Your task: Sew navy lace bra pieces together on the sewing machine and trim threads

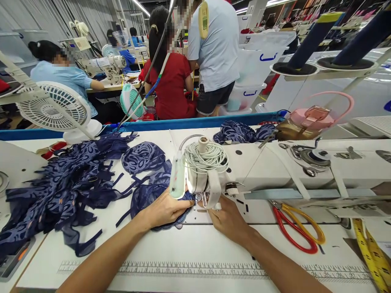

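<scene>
My left hand [165, 209] lies on a navy lace bra piece [143, 199] at the needle of the white sewing machine [275, 167], fingers pressed down on the fabric. My right hand [229, 217] rests just right of the presser foot [204, 199], its fingertips hidden under the machine head. A coil of white cord [206, 156] sits on top of the head.
A heap of navy lace pieces [61, 183] covers the table's left. Red-and-yellow scissors [297, 228] lie at the right, a yellow tape measure [371, 252] beyond. A small white fan [53, 108] stands far left. Other workers sit and stand behind the blue table edge [183, 123].
</scene>
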Available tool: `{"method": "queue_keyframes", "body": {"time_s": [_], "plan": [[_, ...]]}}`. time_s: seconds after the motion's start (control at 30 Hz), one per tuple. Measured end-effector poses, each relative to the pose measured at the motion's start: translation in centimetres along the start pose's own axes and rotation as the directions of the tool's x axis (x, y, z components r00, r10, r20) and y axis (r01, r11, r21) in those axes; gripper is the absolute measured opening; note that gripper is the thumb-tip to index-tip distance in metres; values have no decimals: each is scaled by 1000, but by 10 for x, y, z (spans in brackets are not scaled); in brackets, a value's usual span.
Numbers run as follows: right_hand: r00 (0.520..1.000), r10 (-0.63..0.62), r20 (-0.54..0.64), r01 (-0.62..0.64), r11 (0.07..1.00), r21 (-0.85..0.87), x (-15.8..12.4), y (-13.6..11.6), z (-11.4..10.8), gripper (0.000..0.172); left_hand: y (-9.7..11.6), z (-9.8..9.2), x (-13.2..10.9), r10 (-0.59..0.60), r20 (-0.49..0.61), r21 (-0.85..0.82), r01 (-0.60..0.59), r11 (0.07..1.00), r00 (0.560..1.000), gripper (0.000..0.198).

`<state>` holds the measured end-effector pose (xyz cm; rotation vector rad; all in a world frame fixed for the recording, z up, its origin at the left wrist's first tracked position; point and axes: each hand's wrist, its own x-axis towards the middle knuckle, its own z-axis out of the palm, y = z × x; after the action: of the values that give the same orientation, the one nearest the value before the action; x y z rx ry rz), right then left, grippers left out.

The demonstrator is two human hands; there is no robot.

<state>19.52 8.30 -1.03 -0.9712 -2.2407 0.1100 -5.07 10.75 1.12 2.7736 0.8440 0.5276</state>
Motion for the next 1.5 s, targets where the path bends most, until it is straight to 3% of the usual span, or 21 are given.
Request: {"method": "queue_keyframes", "body": {"time_s": [0.17, 0.37, 0.5, 0.73, 0.93, 1.17, 1.4, 1.5], "plan": [[998, -46, -37, 46, 999, -6, 2, -2, -2, 39, 5, -3, -1, -5, -16, 34, 6, 999, 1000, 26], [1000, 6, -23, -6, 1000, -16, 4, -6, -1, 27, 32, 3, -5, -24, -28, 197, 29, 980, 999, 29], [999, -6, -45, 3, 999, -50, 6, -8, -1, 19, 39, 7, -11, -60, -150, 135, 81, 988, 987, 30], [994, -32, 102, 42, 994, -100, 12, -9, -4, 20, 32, 12, -17, -36, -218, 99, 59, 993, 975, 33], [995, -19, 99, 35, 987, -155, 9, -13, 2, 27, 32, 12, -17, -66, -199, 81, 84, 993, 978, 34], [977, -139, 160, 168, 968, -187, 7, -23, -2, 34, 36, 12, -18, -130, -155, 9, 133, 991, 979, 34], [995, -96, 40, 102, 971, -217, 5, -14, 3, 24, 37, 11, -19, -99, -140, 65, 108, 992, 985, 33], [995, -83, 60, 98, 947, -307, 7, -13, 3, 20, 36, 11, -19, -89, -151, 71, 101, 992, 985, 32]]}}
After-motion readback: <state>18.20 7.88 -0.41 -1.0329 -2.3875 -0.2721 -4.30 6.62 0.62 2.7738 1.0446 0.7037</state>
